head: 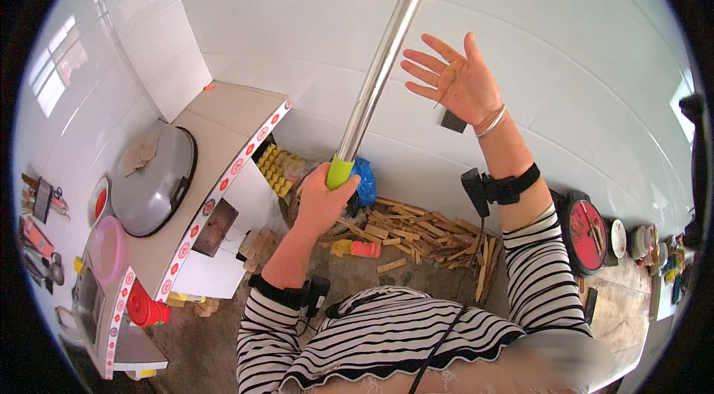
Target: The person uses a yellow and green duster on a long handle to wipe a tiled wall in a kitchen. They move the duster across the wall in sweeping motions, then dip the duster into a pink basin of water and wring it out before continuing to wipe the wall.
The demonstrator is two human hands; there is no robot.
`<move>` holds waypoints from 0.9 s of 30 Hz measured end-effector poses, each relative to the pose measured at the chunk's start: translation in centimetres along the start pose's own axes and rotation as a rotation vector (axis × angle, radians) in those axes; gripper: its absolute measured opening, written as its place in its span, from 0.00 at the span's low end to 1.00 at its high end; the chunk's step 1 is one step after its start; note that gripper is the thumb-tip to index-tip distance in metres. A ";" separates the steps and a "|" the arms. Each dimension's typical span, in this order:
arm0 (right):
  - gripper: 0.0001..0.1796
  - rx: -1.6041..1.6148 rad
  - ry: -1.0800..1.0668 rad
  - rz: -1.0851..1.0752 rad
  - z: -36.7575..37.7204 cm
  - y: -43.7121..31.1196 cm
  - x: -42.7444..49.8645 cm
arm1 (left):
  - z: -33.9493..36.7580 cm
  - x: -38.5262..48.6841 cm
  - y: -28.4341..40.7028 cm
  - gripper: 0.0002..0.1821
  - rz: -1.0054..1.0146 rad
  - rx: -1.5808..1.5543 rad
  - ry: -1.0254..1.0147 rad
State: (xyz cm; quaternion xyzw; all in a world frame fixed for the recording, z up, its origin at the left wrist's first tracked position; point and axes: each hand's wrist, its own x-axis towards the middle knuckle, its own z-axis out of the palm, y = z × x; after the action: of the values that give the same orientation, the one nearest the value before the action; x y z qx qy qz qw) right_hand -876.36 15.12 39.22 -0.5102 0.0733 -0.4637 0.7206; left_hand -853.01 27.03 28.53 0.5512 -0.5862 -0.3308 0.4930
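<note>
My left hand (323, 196) is closed round the lower green grip of a shiny metal pole (385, 62). The pole slants up and to the right in front of the white tiled wall, and a second green part shows at the top edge; its far end is out of view. My right hand (462, 81) is raised to the right of the pole, palm showing and fingers spread, not touching it. A thin dark strand or mark lies across the palm. A bracelet (492, 121) circles the right wrist.
At left, a tiled counter (223, 109) carries a large wok lid (153, 176) and a pink plastic basin (110, 249). Split firewood (424, 232) lies on the floor by the wall, near a blue plastic bag (365, 182). At right, a wooden table (619, 304) holds a round red-topped pan (585, 232) and bowls.
</note>
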 end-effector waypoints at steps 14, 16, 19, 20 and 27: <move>0.52 0.034 0.023 0.355 0.5 6.2 -0.9 | 1.1 0.0 0.6 0.14 -0.031 -0.098 -0.119; 0.49 0.114 0.072 0.330 1.3 6.3 -1.1 | 1.3 0.2 0.5 0.14 -0.025 -0.123 -0.127; 0.41 0.241 0.019 0.264 1.4 6.6 -1.4 | 1.5 0.2 0.3 0.14 -0.046 -0.145 -0.131; 0.38 0.307 -0.078 0.213 1.1 6.7 -1.6 | 1.6 0.2 0.3 0.14 -0.070 -0.157 -0.142; 0.32 -0.903 0.197 0.198 -0.7 6.3 -2.4 | 1.8 -0.3 0.1 0.15 -0.055 -0.153 -0.154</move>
State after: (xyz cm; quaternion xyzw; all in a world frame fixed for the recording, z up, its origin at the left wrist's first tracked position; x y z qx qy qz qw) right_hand -874.33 16.75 32.97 -0.7168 0.3839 -0.3607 0.4568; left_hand -854.76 27.11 28.03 0.5008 -0.5802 -0.4293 0.4779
